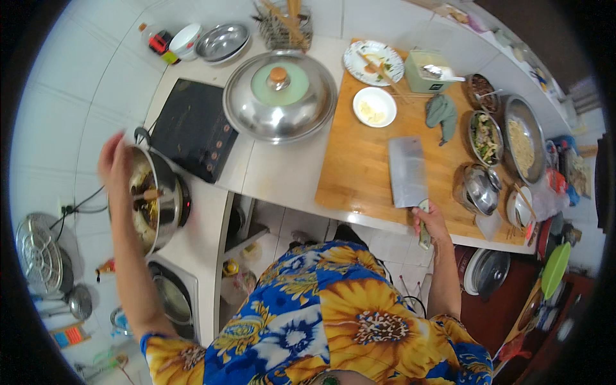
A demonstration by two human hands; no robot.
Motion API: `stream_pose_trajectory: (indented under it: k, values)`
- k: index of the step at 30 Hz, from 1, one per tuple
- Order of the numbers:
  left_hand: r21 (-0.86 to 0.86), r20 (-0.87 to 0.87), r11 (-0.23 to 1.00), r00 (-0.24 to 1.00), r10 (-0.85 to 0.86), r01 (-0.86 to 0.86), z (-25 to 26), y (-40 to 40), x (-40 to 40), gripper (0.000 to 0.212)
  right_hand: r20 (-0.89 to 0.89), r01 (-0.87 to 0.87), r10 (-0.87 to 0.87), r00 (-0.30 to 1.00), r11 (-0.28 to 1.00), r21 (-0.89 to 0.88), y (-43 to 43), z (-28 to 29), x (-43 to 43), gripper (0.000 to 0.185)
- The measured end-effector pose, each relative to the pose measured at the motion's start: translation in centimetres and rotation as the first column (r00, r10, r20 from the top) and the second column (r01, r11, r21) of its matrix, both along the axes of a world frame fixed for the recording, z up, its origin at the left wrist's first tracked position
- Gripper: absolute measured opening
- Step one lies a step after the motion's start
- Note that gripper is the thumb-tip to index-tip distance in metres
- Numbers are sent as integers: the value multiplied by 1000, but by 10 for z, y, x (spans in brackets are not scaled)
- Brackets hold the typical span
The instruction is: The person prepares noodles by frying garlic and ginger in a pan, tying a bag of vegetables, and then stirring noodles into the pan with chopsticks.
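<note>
My right hand (432,224) grips the handle of a Chinese cleaver (408,173), its broad blade lying over the front part of a wooden cutting board (346,166). On the far left my left hand (115,156) is raised at the rim of a steel pot (166,211). Motion blurs its fingers, so I cannot tell whether they hold anything. Inside the pot are pale and dark pieces of food, partly behind my forearm. Beyond the cleaver, a white bowl (375,107) holds a little chopped pale food. A green cloth (441,118) lies crumpled on the board.
A black induction cooktop (192,127) and a lidded steel wok (279,96) stand at the back. Chopsticks lie across a patterned plate (374,62). Along the board's right are a dish of cooked food (486,138) and a large steel basin (524,139). A sink (174,298) is lower left.
</note>
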State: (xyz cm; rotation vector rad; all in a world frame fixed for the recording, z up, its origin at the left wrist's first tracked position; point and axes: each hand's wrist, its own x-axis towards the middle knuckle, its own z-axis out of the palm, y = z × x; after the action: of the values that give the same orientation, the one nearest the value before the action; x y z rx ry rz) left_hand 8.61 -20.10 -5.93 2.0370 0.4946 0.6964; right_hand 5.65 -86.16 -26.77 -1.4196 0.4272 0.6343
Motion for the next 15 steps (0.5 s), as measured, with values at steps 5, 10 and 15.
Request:
stream_pose_trajectory:
  k: [5, 10, 15]
  values:
    - [-433, -145, 860, 920, -364, 271, -45, -211, 117, 25, -33, 16, -21, 999, 991, -133, -21, -10, 14, 10]
    - [-414, -528, 822, 633, -567, 391, -185, -328, 170, 33, 102, -176, 630, 770, 363, -915, -25, 0, 29, 35]
    - [-609, -401, 689, 597, -694, 392, -230, -390, 182, 35, -78, -293, 726, 683, 175, -940, -30, 16, 44, 36]
